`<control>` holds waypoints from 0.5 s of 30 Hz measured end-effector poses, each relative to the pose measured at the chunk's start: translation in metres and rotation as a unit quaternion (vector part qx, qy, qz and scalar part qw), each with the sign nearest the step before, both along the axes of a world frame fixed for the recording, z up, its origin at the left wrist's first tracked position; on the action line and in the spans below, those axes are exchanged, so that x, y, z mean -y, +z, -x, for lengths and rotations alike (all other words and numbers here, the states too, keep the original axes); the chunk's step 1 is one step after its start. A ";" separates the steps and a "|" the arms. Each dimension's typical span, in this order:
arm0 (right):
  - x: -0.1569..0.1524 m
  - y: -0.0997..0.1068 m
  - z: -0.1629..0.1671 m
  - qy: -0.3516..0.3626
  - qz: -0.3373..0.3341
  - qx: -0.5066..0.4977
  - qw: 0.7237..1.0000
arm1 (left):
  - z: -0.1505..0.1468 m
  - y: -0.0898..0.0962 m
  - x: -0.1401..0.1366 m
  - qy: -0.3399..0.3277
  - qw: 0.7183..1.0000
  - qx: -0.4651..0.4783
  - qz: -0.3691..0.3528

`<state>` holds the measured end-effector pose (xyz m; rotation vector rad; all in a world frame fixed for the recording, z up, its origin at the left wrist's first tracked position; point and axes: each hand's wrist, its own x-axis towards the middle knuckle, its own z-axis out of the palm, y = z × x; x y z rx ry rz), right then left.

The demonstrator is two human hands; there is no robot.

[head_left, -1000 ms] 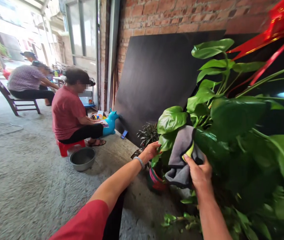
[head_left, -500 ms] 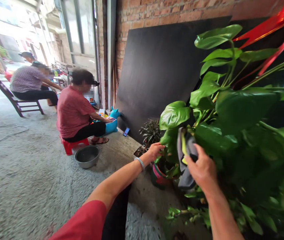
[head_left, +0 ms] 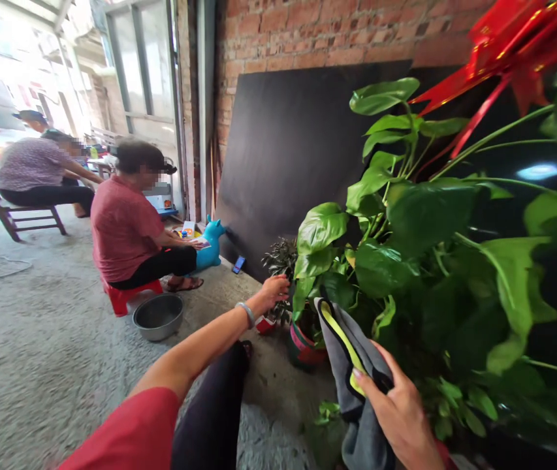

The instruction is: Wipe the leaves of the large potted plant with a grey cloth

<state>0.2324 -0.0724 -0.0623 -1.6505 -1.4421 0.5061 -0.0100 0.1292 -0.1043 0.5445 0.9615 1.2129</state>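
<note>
My right hand (head_left: 400,408), low on the right, is closed round a grey cloth (head_left: 349,365) with a yellow-green inner face and dark edging. The cloth hangs in front of the large leafy potted plant (head_left: 405,215), apart from its upper leaves. My left hand (head_left: 273,291), with a pale bangle (head_left: 247,315) at the wrist, reaches out beside the plant's left leaves. Its fingers are loosely bent and apart, and nothing shows in them. Just behind it is a small dark-leaved plant (head_left: 281,256). The big plant's pot (head_left: 302,349) has a pink band.
A person in a red shirt (head_left: 124,222) sits on a red stool (head_left: 124,299), beside a grey basin (head_left: 157,318) and a blue animal toy (head_left: 209,245). Others sit farther left. A phone (head_left: 239,264) leans near the black board (head_left: 298,143). A red bow (head_left: 513,59) hangs upper right.
My right hand has drawn the cloth down and back from the leaves, and more of it now shows. My left hand has moved left, away from the leaf. The view has shifted right.
</note>
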 end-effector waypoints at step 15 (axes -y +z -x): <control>-0.080 0.181 0.045 -0.081 -0.320 0.146 0.933 | -0.012 0.087 -0.066 -0.013 0.986 0.154 -0.055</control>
